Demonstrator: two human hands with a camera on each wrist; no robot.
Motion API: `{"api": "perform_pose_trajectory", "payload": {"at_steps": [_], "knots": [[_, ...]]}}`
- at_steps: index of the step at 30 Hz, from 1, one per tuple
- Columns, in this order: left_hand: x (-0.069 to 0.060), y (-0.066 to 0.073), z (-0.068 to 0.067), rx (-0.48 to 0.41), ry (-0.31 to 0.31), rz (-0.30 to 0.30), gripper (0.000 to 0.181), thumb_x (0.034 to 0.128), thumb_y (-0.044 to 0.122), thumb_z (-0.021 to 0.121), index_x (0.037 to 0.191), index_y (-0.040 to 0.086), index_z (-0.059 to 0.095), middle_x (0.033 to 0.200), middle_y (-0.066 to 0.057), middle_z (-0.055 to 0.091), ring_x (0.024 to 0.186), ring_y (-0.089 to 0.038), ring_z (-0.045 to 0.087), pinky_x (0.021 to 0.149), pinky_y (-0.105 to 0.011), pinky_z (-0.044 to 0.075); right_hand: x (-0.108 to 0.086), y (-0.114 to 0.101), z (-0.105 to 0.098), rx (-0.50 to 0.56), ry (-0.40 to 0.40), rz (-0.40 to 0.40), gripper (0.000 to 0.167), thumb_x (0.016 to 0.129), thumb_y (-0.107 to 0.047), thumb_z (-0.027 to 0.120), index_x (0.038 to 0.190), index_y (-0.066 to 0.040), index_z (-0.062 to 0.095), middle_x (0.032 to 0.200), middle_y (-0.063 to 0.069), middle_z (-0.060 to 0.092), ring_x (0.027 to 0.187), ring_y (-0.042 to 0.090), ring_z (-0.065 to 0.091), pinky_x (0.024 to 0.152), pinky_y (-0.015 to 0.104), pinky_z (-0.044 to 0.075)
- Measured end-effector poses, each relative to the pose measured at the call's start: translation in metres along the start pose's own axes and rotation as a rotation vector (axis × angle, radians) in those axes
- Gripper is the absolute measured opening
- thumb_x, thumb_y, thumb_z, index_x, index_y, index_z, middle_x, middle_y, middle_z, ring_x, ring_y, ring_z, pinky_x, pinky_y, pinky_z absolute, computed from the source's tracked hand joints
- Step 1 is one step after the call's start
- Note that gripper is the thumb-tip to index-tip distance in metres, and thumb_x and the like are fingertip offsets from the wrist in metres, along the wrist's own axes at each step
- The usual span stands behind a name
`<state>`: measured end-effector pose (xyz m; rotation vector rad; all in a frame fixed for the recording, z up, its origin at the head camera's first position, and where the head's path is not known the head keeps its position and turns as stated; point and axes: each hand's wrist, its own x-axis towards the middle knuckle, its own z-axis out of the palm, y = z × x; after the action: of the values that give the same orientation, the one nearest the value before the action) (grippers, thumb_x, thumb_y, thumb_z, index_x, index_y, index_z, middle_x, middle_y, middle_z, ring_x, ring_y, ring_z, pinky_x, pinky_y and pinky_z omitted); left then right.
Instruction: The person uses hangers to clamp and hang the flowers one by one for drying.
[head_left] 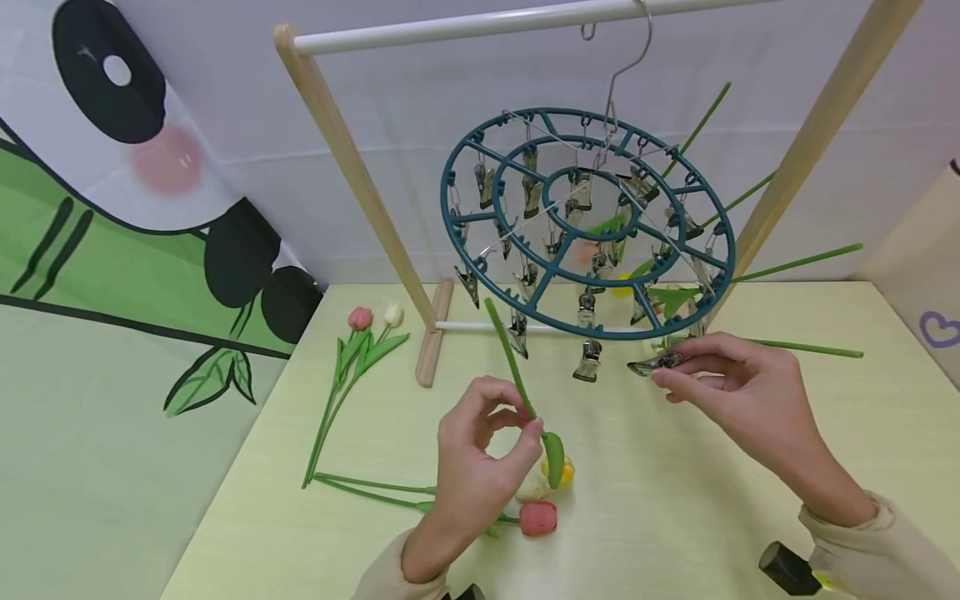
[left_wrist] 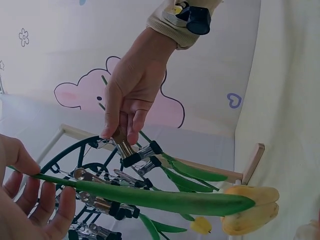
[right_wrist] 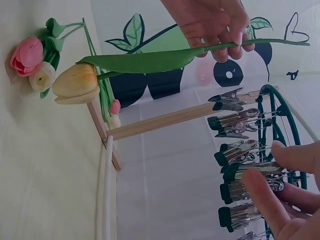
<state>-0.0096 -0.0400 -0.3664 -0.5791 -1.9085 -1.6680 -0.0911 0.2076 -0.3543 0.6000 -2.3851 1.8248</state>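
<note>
My left hand pinches the green stem of an artificial tulip between thumb and fingers. In the right wrist view its pale yellow bloom and long leaf show, the bloom pointing down toward the table. My right hand grips a metal clip between thumb and fingers, at the right front of a round teal hanging rack. Whether the clip's mouth is open I cannot tell. Several tulips hang from the rack's right side, their stems sticking outward. One yellow bloom hangs among them.
A wooden stand with a white bar carries the rack by a metal hook. Several clips dangle from the rings. On the table lie pink and white tulips and a red tulip.
</note>
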Motion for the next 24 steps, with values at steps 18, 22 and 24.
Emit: {"api": "perform_pose_trajectory", "payload": {"at_steps": [18,22,24], "knots": [[0.008,-0.009,0.006,-0.045,0.024,-0.057,0.023,0.0778,-0.014,0.060,0.096,-0.003,0.052,0.087,-0.015,0.053,0.079,-0.023,0.060,0.070,-0.036,0.057,-0.003,0.001,0.012,0.016,0.028,-0.251,0.026,0.072,0.022,0.067,0.093,0.006,0.068,0.084,0.005,0.071,0.066,0.013,0.069,0.063,0.023,0.056],[0.011,-0.012,0.010,-0.065,0.022,-0.064,0.022,0.0786,-0.013,0.060,0.096,-0.003,0.052,0.088,-0.016,0.053,0.078,-0.023,0.061,0.070,-0.037,0.057,-0.001,-0.001,0.011,0.062,0.016,-0.272,0.024,0.072,0.023,0.066,0.091,0.008,0.068,0.085,0.008,0.070,0.066,0.014,0.068,0.063,0.025,0.056],[0.012,-0.013,0.013,-0.079,0.019,-0.063,0.022,0.0786,-0.013,0.059,0.096,-0.003,0.052,0.088,-0.016,0.053,0.077,-0.023,0.061,0.070,-0.037,0.057,-0.001,-0.002,0.010,0.124,0.005,-0.287,0.022,0.073,0.023,0.065,0.091,0.010,0.067,0.084,0.011,0.069,0.066,0.016,0.068,0.063,0.026,0.056]]}}
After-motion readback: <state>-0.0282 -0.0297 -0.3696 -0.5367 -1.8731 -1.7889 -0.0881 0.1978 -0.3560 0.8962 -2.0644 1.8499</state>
